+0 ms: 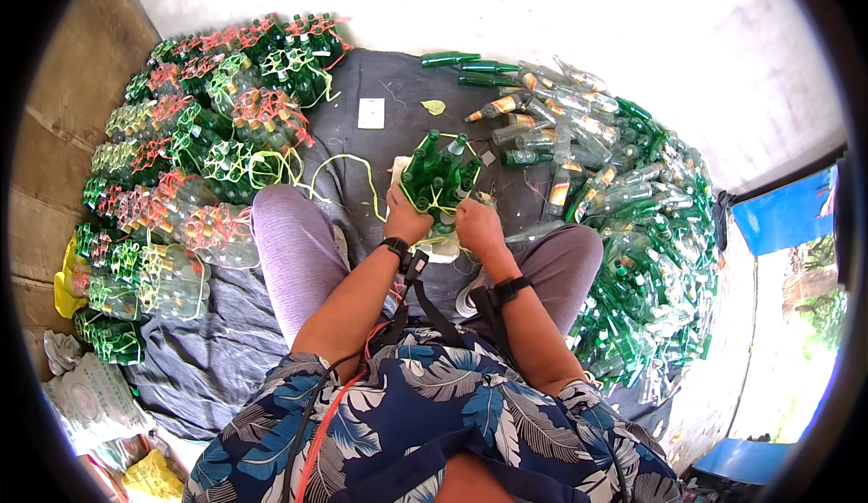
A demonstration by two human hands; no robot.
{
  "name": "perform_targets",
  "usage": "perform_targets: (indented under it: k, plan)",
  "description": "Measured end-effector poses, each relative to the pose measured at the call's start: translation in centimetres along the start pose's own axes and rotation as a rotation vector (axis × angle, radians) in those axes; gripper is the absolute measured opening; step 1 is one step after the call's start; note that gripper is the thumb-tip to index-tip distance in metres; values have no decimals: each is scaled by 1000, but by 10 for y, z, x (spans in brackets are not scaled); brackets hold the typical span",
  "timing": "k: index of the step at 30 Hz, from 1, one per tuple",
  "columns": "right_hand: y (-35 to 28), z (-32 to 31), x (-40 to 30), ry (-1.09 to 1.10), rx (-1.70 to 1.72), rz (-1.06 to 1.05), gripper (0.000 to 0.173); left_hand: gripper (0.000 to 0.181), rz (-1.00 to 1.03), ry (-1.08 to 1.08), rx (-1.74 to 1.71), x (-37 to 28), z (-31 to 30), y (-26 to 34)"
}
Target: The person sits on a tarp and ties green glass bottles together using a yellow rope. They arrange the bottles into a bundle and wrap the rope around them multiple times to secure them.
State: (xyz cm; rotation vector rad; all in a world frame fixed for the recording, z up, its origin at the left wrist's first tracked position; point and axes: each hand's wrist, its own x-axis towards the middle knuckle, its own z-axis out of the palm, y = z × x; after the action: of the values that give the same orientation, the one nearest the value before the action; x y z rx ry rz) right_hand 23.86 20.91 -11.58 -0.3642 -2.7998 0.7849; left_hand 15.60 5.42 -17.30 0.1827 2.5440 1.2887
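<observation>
Several green glass bottles (434,164) stand in a tight cluster between my knees, on a pale block or slab (441,252). Yellow-green plastic twine (434,202) loops around their necks and crosses between them at the near side. My left hand (407,217) is curled on the twine at the near left of the cluster. At the near right, my right hand (478,226) is closed on the twine too, its fingertips partly hidden. A loose length of the same twine (349,157) trails away to the left.
Bottle bundles tied with red and yellow-green twine (217,103) stand in rows at the left. A large heap of loose clear and green bottles (630,225) lies at the right. A dark ground sheet (352,83) bears a white card (371,113) and a leaf (433,107).
</observation>
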Motion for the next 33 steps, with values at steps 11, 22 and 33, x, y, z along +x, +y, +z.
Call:
perform_targets:
  k: [11, 22, 33]
  plan:
    - [11, 3, 16, 83, 48, 56, 17, 105, 79, 70, 63, 10, 18, -21]
    - [26, 12, 17, -12, 125, 239, 20, 101, 59, 59, -41, 3, 9, -11]
    - [46, 25, 26, -190, 856, 666, 6, 104, -41, 13, -83, -5, -1, 9]
